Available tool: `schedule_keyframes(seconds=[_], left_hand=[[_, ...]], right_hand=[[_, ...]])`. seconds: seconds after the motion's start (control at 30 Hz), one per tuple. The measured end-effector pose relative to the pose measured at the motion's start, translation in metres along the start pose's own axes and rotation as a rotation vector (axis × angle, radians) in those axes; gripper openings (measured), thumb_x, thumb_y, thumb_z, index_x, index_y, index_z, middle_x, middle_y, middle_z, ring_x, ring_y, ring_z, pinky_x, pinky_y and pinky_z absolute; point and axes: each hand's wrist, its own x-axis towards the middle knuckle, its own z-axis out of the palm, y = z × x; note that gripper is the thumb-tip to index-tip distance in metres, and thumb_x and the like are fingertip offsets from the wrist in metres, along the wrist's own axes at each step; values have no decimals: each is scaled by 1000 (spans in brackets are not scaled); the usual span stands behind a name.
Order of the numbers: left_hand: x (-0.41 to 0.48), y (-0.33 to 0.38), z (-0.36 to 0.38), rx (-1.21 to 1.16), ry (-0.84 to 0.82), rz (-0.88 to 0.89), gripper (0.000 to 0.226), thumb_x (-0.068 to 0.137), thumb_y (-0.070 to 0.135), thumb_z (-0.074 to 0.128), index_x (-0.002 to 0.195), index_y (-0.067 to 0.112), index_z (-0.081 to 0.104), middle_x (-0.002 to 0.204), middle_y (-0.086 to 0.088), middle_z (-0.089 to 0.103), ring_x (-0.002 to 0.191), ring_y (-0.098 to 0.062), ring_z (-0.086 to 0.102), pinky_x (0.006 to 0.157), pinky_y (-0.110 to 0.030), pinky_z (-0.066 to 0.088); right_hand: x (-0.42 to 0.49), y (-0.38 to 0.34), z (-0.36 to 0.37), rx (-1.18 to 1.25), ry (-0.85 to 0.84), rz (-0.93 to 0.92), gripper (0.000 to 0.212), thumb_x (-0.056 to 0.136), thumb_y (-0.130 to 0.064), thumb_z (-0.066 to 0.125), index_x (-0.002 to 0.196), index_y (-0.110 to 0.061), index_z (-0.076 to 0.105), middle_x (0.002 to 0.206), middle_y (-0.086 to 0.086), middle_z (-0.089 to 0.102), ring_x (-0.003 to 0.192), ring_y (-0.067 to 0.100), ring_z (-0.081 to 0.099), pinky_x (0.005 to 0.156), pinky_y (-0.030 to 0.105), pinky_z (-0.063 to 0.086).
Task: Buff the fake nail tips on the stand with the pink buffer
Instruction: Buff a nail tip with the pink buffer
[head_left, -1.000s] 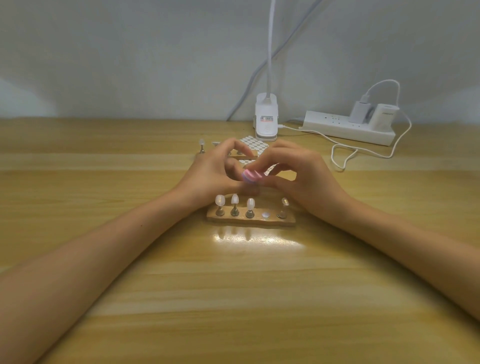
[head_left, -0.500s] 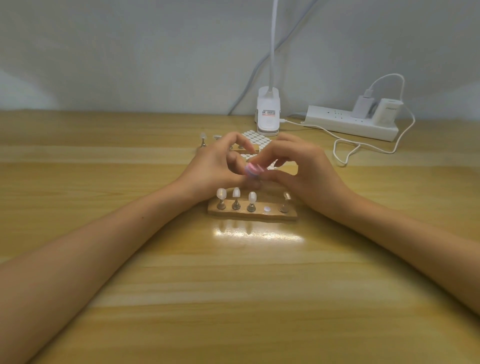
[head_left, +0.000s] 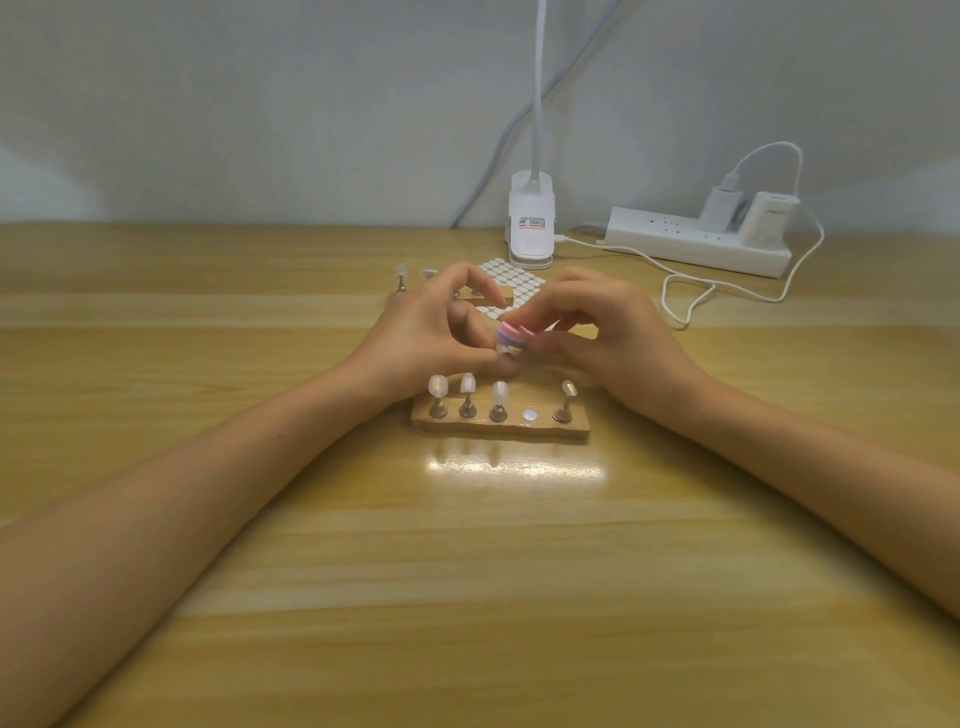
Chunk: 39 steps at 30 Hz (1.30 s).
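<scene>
A wooden stand (head_left: 501, 425) lies mid-table with three white nail tips (head_left: 467, 383) on metal pegs at its left, one bare round slot, and one clear tip (head_left: 567, 388) at its right. Just behind it my right hand (head_left: 613, 338) pinches the small pink buffer (head_left: 510, 335). My left hand (head_left: 431, 332) has its fingers curled, pinching a nail tip on a peg under the buffer; that tip is mostly hidden by fingers.
A second wooden stand (head_left: 493, 299) with a tip on a peg (head_left: 401, 278) and a sheet of white adhesive dots (head_left: 511, 278) lie behind my hands. A white clip lamp (head_left: 531, 228), a power strip (head_left: 696, 241) and a looping white cable (head_left: 691, 296) sit at the back.
The buffer has shifted slightly in my right fingers against the tip my left hand holds. Both hands stay behind the stand.
</scene>
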Motion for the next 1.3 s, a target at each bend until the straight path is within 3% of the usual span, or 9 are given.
schedule_keyframes(seconds=[0.3, 0.43, 0.53, 0.63, 0.8, 0.93, 1.03, 1.2, 1.3], left_hand=[[0, -1, 0, 10, 5, -1, 48, 71, 11, 88, 107, 19, 57, 58, 13, 66, 59, 0, 62, 67, -12, 47], [0, -1, 0, 14, 2, 2, 49, 70, 12, 89, 107, 18, 58, 61, 11, 68, 62, -1, 64, 71, -12, 48], [0, -1, -1, 25, 9, -3, 48, 71, 12, 88, 107, 18, 58, 60, 12, 66, 61, -1, 62, 72, -15, 50], [0, 0, 0, 18, 2, -6, 49, 70, 11, 89, 108, 18, 58, 62, 10, 69, 63, -2, 66, 73, -13, 50], [-1, 1, 0, 11, -1, -10, 49, 70, 11, 89, 107, 17, 58, 60, 12, 68, 62, -1, 64, 72, -12, 49], [-2, 2, 0, 3, 2, -21, 49, 70, 10, 88, 107, 18, 58, 62, 10, 70, 65, -1, 67, 73, -11, 48], [-2, 3, 0, 0, -4, -22, 51, 69, 11, 89, 108, 19, 57, 62, 10, 70, 68, -1, 69, 79, -15, 50], [-2, 3, -1, -10, 5, -27, 51, 70, 9, 88, 110, 17, 58, 63, 8, 68, 68, -7, 66, 76, -19, 51], [-3, 4, 0, -6, -1, -19, 52, 69, 9, 89, 111, 15, 58, 64, 6, 70, 70, -6, 69, 79, -15, 52]], right_hand=[[-1, -2, 1, -55, 11, -45, 10, 85, -11, 76, 95, -9, 76, 91, 8, 62, 82, 5, 59, 80, 27, 51], [-1, 0, 0, -30, 4, 20, 11, 87, -13, 75, 94, -5, 75, 91, 8, 62, 83, 14, 61, 82, 36, 52], [0, -2, 3, -84, -11, -46, 9, 86, -9, 76, 95, -8, 75, 91, 7, 61, 82, 8, 59, 80, 27, 51], [-1, -1, 1, -36, 2, 31, 10, 87, -12, 75, 95, -5, 75, 93, 7, 62, 82, 8, 61, 84, 36, 53], [1, -3, 2, -65, -34, 47, 11, 86, -9, 75, 97, -7, 76, 95, 8, 63, 84, 11, 62, 85, 35, 53], [1, -3, 1, -56, 27, 21, 14, 85, -10, 76, 99, -9, 77, 94, 6, 60, 86, 10, 59, 84, 24, 50], [1, -2, 1, -26, 41, 89, 18, 87, -13, 75, 104, -9, 76, 97, 6, 64, 92, 16, 64, 89, 35, 53], [0, -5, 4, -33, -34, -48, 17, 89, -9, 73, 105, -7, 75, 97, 5, 63, 89, 11, 64, 85, 27, 54], [2, 0, 0, -25, -16, 63, 15, 87, -12, 73, 101, -6, 75, 98, 7, 64, 88, 14, 63, 82, 28, 52]])
